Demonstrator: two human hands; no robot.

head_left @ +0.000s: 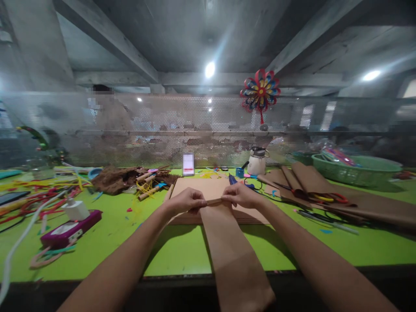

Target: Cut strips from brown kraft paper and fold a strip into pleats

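Observation:
A long strip of brown kraft paper (pixel 232 247) runs from between my hands down over the table's front edge. Its far end is folded or rolled into a narrow band. My left hand (pixel 189 200) pinches the left end of that band, and my right hand (pixel 241 196) pinches the right end. Both hands are above a stack of tan boards (pixel 182 186). A blue glue gun (pixel 232 179) lies just beyond my right hand, partly hidden by it.
Left stand a purple power strip (pixel 71 229) with a white plug (pixel 75 209) and short rolled paper tubes (pixel 151 186). Behind are a phone (pixel 188 164) and white jug (pixel 256 162). Brown paper sheets (pixel 367 201), scissors (pixel 338 198) and a green basket (pixel 354 170) lie right.

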